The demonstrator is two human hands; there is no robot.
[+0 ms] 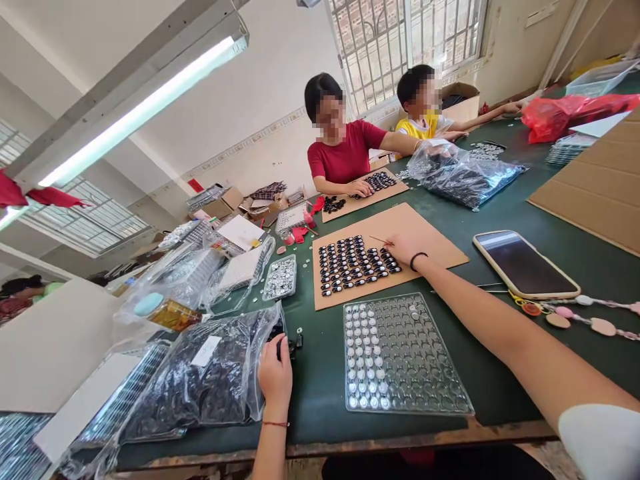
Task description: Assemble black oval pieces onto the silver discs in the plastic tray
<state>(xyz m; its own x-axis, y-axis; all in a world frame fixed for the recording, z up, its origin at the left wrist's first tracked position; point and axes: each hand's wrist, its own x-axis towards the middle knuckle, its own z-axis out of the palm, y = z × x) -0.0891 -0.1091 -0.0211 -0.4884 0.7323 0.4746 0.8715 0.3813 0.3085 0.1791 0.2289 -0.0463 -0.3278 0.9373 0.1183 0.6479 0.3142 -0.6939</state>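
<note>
My left hand (275, 373) rests at the mouth of a clear plastic bag (200, 377) full of small black parts, fingers closed on a few black pieces. My right hand (404, 249) reaches across the green table and pinches a thin stick (381, 240) over a cardboard sheet (425, 240) covered with rows of black-and-white buttons (355, 263). A clear blister tray (415, 360) lies in front of me, its left columns filled with silver buttons.
A phone (525, 263) and a beaded strap (590, 320) lie to the right. Two people sit across the table with their own cardboard sheet (357, 197) and a bag of parts (465, 177). Bags, boxes and a small tray (280, 278) crowd the left. A cardboard slab (600, 187) sits far right.
</note>
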